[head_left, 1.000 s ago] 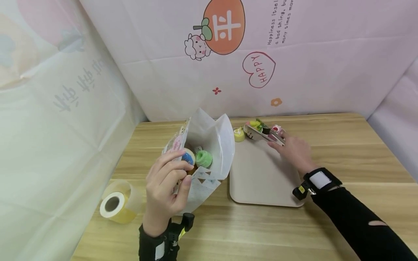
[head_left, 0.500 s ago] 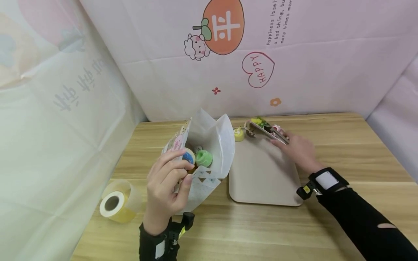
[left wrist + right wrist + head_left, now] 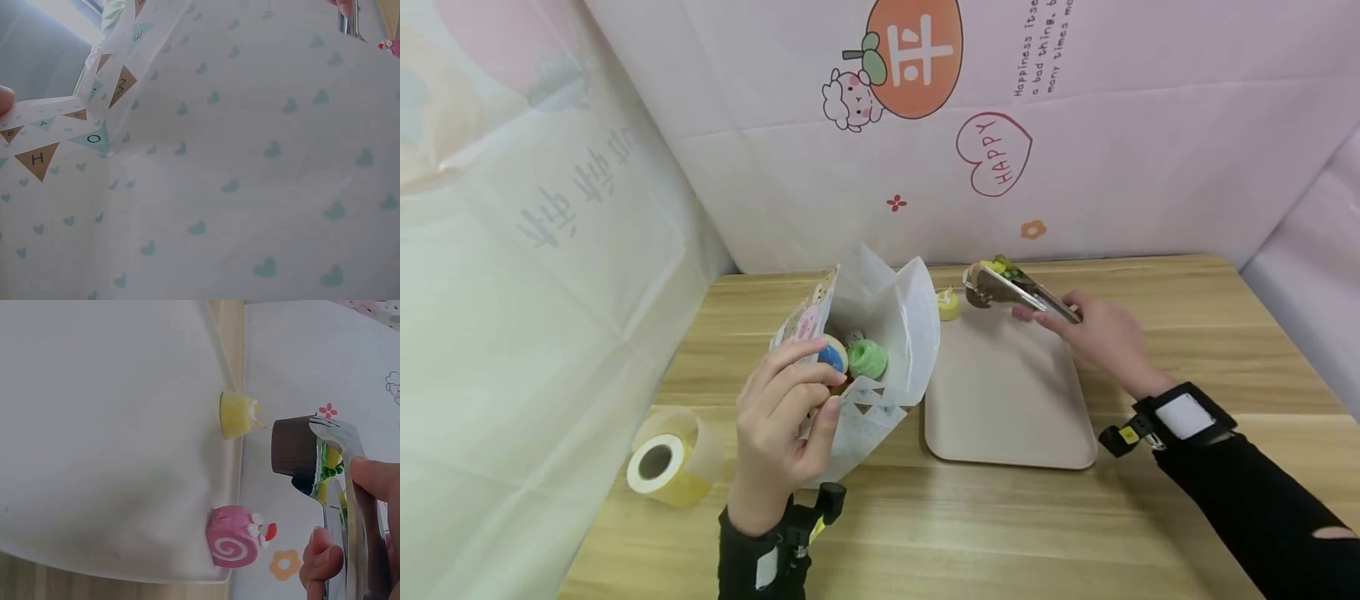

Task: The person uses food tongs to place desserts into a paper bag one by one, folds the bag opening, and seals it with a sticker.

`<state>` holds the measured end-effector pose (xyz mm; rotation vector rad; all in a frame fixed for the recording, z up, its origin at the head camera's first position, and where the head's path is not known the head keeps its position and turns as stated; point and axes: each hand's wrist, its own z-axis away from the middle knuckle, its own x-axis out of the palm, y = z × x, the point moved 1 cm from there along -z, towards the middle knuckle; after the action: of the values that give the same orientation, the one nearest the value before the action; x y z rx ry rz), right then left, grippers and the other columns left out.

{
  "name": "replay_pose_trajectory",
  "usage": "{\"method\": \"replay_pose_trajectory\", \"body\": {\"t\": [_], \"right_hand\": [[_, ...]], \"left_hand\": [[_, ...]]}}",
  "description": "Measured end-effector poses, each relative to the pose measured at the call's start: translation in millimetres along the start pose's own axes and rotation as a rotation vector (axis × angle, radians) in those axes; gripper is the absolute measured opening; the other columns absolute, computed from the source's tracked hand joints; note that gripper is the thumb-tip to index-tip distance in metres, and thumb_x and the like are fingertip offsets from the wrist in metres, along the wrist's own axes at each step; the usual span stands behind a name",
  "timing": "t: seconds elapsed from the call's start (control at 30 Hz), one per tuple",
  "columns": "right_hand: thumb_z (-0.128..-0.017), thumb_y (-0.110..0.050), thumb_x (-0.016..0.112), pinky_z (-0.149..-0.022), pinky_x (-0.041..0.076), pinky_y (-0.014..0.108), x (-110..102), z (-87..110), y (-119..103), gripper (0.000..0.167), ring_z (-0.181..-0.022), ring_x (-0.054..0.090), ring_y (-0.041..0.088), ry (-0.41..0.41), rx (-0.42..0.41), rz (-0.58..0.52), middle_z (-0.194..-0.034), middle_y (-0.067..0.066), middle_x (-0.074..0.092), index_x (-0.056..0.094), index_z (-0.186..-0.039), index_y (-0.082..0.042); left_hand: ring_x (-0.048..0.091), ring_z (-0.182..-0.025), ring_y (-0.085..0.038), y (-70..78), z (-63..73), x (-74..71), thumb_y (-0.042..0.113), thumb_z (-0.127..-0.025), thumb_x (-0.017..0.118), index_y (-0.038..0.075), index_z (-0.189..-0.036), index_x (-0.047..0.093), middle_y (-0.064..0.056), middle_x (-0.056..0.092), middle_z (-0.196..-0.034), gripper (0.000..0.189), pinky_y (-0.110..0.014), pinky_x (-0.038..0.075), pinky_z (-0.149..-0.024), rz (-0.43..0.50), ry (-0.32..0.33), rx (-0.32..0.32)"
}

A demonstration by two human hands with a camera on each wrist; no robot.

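Note:
My left hand (image 3: 782, 425) pinches the near edge of a white paper bag (image 3: 917, 333), holding its mouth wide. Inside the bag sit a green ring-shaped sweet (image 3: 868, 360) and a round piece with blue on it (image 3: 832, 357). Over the tray's far edge, my right hand (image 3: 1101, 342) grips metal tongs (image 3: 356, 519). Between the tong tips is a small brown toy cake (image 3: 294, 448) with yellow and green topping, held off the tray. A yellow cake (image 3: 235, 415) and a pink swirl roll (image 3: 234, 537) rest at the far end of the beige tray (image 3: 1007, 400).
A roll of clear tape (image 3: 666, 467) lies on the wooden table (image 3: 962, 533) left of the bag. Printed cloth (image 3: 775, 192) hangs behind the table, and more cloth (image 3: 550, 333) stands along the left side.
My right hand has drawn back to the right and lifted the tongs with the brown cake, baring part of the pink roll. The left hand and bag have stayed in place.

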<state>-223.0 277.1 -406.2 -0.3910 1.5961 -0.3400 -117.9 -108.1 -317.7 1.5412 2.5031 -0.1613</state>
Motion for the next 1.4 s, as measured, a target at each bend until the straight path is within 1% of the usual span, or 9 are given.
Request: {"method": "replay_pose_trajectory", "body": {"t": [0.13, 0.27, 0.5, 0.6, 0.77, 0.9, 1.1, 1.23, 1.4], "right_hand": [[-0.092, -0.062, 0.052, -0.045, 0.033, 0.029, -6.5, 1.7, -0.9, 0.068, -0.055, 0.048, 0.019, -0.003, -0.016, -0.003, -0.072, 0.010, 0.060, 0.058, -0.117, 0.001], [-0.092, -0.062, 0.052, -0.045, 0.032, 0.028, -14.1, 3.7, -4.5, 0.065, -0.055, 0.046, 0.018, 0.004, -0.024, -0.007, -0.071, 0.008, 0.058, 0.059, -0.114, -0.001], [-0.093, -0.057, 0.055, -0.044, 0.031, 0.028, -28.2, 7.1, -13.1, 0.062, -0.053, 0.045, 0.017, 0.039, -0.051, -0.032, -0.067, 0.007, 0.056, 0.060, -0.117, -0.001], [-0.093, -0.057, 0.056, -0.044, 0.031, 0.028, -33.9, 8.8, -16.9, 0.063, -0.054, 0.047, 0.018, 0.046, -0.051, -0.044, -0.070, 0.009, 0.059, 0.059, -0.120, 0.000], [-0.093, -0.054, 0.057, -0.046, 0.035, 0.028, -47.7, 12.4, -27.7, 0.064, -0.057, 0.050, 0.019, 0.063, -0.060, -0.064, -0.079, 0.016, 0.067, 0.059, -0.123, 0.002], [-0.093, -0.051, 0.060, -0.046, 0.034, 0.028, -60.1, 15.9, -37.9, 0.060, -0.056, 0.048, 0.017, 0.075, -0.081, -0.083, -0.079, 0.015, 0.068, 0.059, -0.124, 0.000], [-0.093, -0.047, 0.062, -0.046, 0.033, 0.028, -78.3, 22.7, -51.9, 0.055, -0.054, 0.045, 0.015, 0.078, -0.103, -0.113, -0.074, 0.012, 0.065, 0.058, -0.123, -0.001], [-0.092, -0.044, 0.064, -0.048, 0.032, 0.027, -87.2, 27.1, -60.7, 0.050, -0.052, 0.043, 0.013, 0.103, -0.132, -0.103, -0.067, 0.006, 0.059, 0.061, -0.120, -0.003], [-0.090, -0.041, 0.068, -0.048, 0.030, 0.027, -92.8, 31.9, -70.1, 0.041, -0.051, 0.040, 0.012, 0.140, -0.173, -0.083, -0.064, 0.004, 0.052, 0.064, -0.114, -0.008]], "left_hand": [[0.069, -0.089, -0.036, -0.3, -0.2, 0.2, 0.019, -0.099, 0.051, 0.005, -0.060, 0.052, -0.011, 0.068, -0.072, 0.041, -0.041, 0.055, -0.094, 0.001, 0.004, 0.004], [0.069, -0.089, -0.036, -0.9, -0.4, 0.4, 0.020, -0.099, 0.051, 0.005, -0.060, 0.051, -0.011, 0.068, -0.072, 0.041, -0.040, 0.055, -0.095, 0.002, 0.008, 0.008], [0.069, -0.089, -0.036, -1.4, -0.3, 0.6, 0.019, -0.098, 0.052, 0.005, -0.060, 0.051, -0.011, 0.068, -0.072, 0.041, -0.038, 0.055, -0.094, 0.004, 0.012, 0.006], [0.069, -0.089, -0.036, -1.3, -0.1, 0.4, 0.019, -0.098, 0.052, 0.005, -0.060, 0.051, -0.011, 0.068, -0.072, 0.041, -0.038, 0.055, -0.094, 0.002, 0.011, 0.004], [0.069, -0.089, -0.035, -1.2, 0.2, 0.4, 0.019, -0.098, 0.051, 0.004, -0.060, 0.052, -0.011, 0.068, -0.072, 0.041, -0.039, 0.056, -0.094, 0.002, 0.011, 0.002], [0.069, -0.089, -0.035, -1.3, 0.1, 0.6, 0.019, -0.098, 0.051, 0.004, -0.060, 0.052, -0.011, 0.068, -0.072, 0.041, -0.039, 0.055, -0.094, 0.003, 0.013, 0.003], [0.069, -0.089, -0.036, -1.6, 0.0, 0.8, 0.019, -0.099, 0.051, 0.004, -0.061, 0.052, -0.011, 0.068, -0.072, 0.041, -0.039, 0.055, -0.094, 0.003, 0.012, 0.005], [0.069, -0.089, -0.036, -2.3, 0.5, 0.8, 0.020, -0.099, 0.051, 0.004, -0.061, 0.053, -0.011, 0.068, -0.073, 0.041, -0.039, 0.055, -0.095, 0.001, 0.013, 0.004], [0.069, -0.090, -0.035, -2.7, 1.4, 0.1, 0.020, -0.099, 0.052, 0.004, -0.060, 0.053, -0.011, 0.069, -0.073, 0.041, -0.039, 0.055, -0.096, -0.003, 0.009, -0.001]]}}
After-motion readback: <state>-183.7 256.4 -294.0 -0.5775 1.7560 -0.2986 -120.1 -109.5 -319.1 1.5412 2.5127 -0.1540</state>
